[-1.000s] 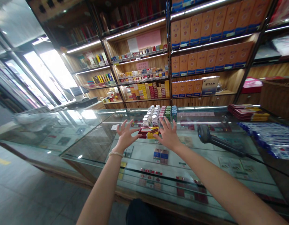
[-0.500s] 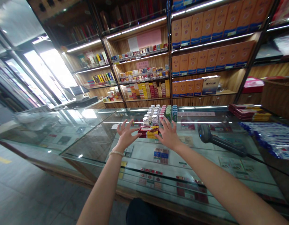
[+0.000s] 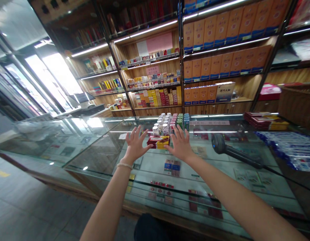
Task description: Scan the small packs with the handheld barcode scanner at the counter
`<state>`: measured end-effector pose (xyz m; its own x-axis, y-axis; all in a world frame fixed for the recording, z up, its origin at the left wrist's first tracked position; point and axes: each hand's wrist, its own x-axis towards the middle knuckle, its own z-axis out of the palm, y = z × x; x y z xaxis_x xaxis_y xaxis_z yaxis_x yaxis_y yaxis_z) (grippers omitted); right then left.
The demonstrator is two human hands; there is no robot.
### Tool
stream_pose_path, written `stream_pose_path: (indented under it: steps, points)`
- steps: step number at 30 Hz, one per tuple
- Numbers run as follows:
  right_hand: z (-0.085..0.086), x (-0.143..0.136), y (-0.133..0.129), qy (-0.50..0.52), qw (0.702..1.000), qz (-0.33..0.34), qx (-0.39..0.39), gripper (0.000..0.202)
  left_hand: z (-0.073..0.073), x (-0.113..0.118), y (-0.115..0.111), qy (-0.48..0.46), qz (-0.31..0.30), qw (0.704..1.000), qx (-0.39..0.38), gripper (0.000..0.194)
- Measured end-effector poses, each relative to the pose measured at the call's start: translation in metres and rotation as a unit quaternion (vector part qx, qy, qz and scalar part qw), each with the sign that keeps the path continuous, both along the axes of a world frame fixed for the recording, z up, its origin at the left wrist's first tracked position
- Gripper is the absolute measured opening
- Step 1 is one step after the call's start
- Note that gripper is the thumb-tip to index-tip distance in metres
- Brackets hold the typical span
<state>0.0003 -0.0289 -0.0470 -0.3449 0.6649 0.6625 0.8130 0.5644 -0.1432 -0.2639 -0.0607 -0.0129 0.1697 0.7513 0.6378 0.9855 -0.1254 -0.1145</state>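
On the glass counter [image 3: 94, 160] lies a short stack of red and yellow chocolate packs [image 3: 158, 142], right in front of several rows of small bottles and tubs [image 3: 165, 125] with white, pink, green and blue colours. My left hand [image 3: 135, 143] is at the left end of the stack, fingers spread, its thumb by the pack edge. At the right end is my right hand [image 3: 180, 144], also with fingers spread and its thumb close to the stack. Whether the thumbs touch the packs I cannot tell. Neither hand is wrapped around anything.
A black handheld barcode scanner [image 3: 235, 152] lies to the right, its cable running off right. Beyond it are blue-and-white packets [image 3: 285, 150] and more red-yellow packs [image 3: 266, 121]. Shelves with orange boxes [image 3: 215, 67] stand behind the counter. A monitor [image 3: 81, 97] is at far left.
My fingers have spread and lifted slightly at both ends of the stack. The stack stays in the same place on the counter, and the view has shifted only a little.
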Motion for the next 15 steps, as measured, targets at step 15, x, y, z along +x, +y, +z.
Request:
stream_pose_path:
  steps: [15]
  points:
    - [0.0004, -0.0023, 0.0022, -0.043, 0.999, 0.026, -0.012, 0.092, -0.0056, 0.0093, 0.0028, 0.057, -0.074, 0.996, -0.004, 0.076]
